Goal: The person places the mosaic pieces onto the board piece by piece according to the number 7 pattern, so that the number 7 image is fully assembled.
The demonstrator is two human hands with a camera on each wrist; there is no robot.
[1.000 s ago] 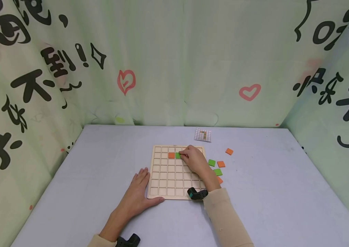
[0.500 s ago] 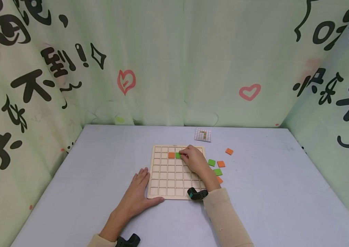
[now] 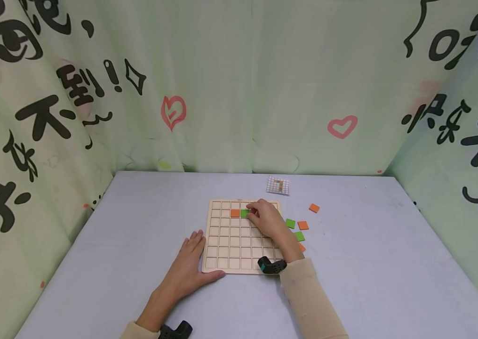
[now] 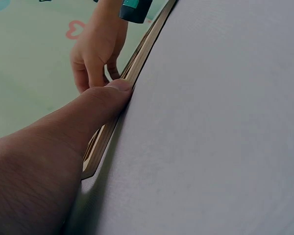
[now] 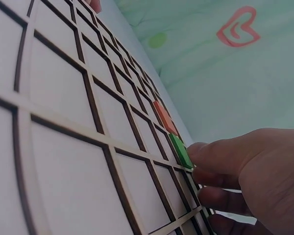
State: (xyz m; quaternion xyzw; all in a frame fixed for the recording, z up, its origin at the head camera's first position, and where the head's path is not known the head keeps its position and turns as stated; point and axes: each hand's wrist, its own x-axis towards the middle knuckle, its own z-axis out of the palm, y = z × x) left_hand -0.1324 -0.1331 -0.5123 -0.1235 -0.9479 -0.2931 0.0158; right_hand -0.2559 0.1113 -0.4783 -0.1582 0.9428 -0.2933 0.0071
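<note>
A wooden grid board (image 3: 224,241) lies on the table, with an orange tile (image 3: 235,213) and a green tile (image 3: 244,213) side by side in its second row from the back. My right hand (image 3: 266,220) is over the board's back right part. Its thumb tip is right at the green tile (image 5: 181,151) in the right wrist view, and the fingers are loosely bent, parted from the thumb. My left hand (image 3: 189,260) rests at the board's front left corner, fingers straight along the left side. In the left wrist view its thumb (image 4: 108,98) lies on the front edge.
Loose tiles lie right of the board: a green tile (image 3: 290,223), an orange tile (image 3: 303,225), another green tile (image 3: 299,236) and more orange ones. A small printed grid card (image 3: 278,185) lies behind the board. A patterned curtain (image 3: 222,94) surrounds the table (image 3: 374,263).
My right index finger has lifted and parted from the thumb, and more of the green tile shows. The right wrist has shifted very slightly right. The left hand stays put.
</note>
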